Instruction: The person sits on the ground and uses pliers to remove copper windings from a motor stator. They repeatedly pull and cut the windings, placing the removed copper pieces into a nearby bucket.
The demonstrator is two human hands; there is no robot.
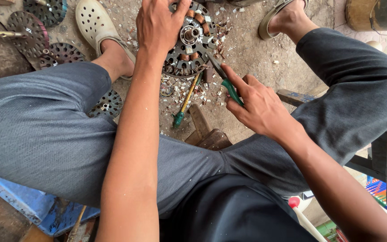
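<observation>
Hands of a seated person are working over a round motor core [189, 42] that is lying on the dirt floor [256, 58] at the far middle of the scene, between two sandalled feet. The left hand [160, 24] is pressing down on the core's far left edge, fingers spread over the rim, steadying it. The right hand [258, 105] is closing its grip around green-handled cutters [224, 79], whose dark tip is reaching into the core's right side.

The core is looking heavy and stiff: a dark metal disc with slots around its rim, copper windings packed in, and a steel shaft at the centre. It will likely not bend, but cut wire ends may be sharp, so the bare outer rim seems the safest place to hold.

Pale chips and wire scraps [193, 92] are littering the floor near the core. A yellow-shafted screwdriver [185, 101] is lying just near of it. Perforated metal discs [45, 40] are resting at the far left.
</observation>
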